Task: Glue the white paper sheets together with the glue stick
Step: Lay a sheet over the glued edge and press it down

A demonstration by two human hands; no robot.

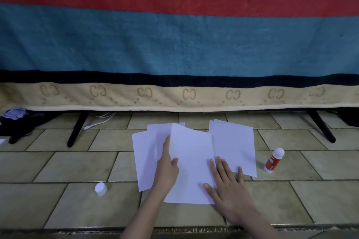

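Lying spread on the tiled floor [58, 165], the white paper sheets [233, 145] are being aligned for joining, the left hand [167, 172] gripping the middle sheet [191, 161] by its edge, the right hand [227, 186] pressing it flat with released fingers [219, 163], the glue stick [273, 160] waiting upright at right, its cap [100, 188] off at left.

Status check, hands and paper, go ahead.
Left hand gripping middle sheet edge. Right hand flat across the sheets. Glue stick standing at right, untouched. Nothing blocking.

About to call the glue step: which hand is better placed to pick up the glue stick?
Probably the right hand: the glue stick lies on its side of the paper sheets. The left hand is across them, holding the middle sheet's edge.
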